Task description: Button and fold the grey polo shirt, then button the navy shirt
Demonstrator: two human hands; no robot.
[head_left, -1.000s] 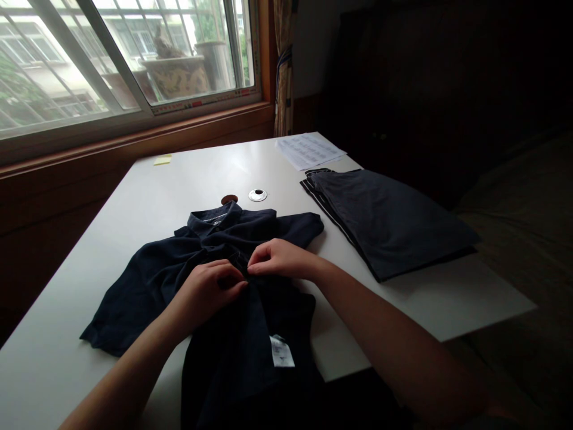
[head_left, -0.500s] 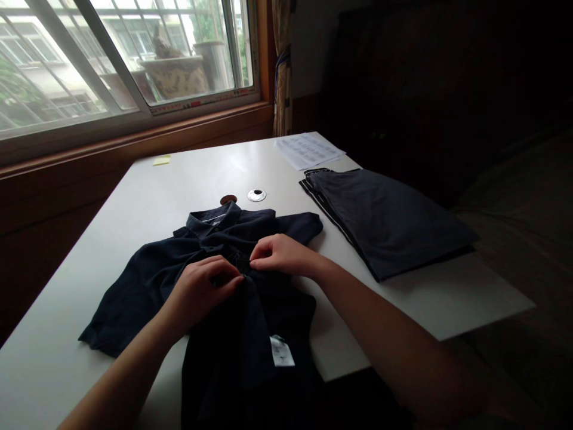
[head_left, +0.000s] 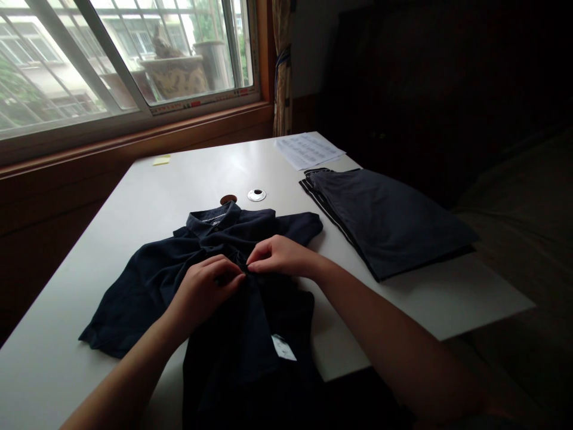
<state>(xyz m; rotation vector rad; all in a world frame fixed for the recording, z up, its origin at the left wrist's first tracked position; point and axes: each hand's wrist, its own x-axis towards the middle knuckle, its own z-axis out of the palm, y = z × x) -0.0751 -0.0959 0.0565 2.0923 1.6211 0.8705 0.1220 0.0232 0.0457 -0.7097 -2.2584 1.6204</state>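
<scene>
A dark navy collared shirt [head_left: 143, 286] lies front up on the white table [head_left: 111, 197], its collar pointing away from me and its lower part hanging over the near edge. My left hand [head_left: 208, 283] pinches the shirt's front edge near the middle. Close beside it, my right hand [head_left: 275, 255] pinches the other side of the front opening, the fingertips almost meeting. Whether a button sits between the fingers is hidden. A white label [head_left: 283, 347] shows on the inside of the shirt, below my hands.
Folded dark trousers or shorts [head_left: 394, 221] lie on the right of the table, over striped cloth. Printed sheets [head_left: 308, 150] and a yellow sticky note [head_left: 162, 160] are at the back. A round metal ring [head_left: 256, 195] sits beside a brown disc-like spot [head_left: 228, 199]. A window [head_left: 179, 54] stands behind.
My right hand has shifted slightly left and down, closing the gap to my left hand. The lower shirt front and its label have moved up a little.
</scene>
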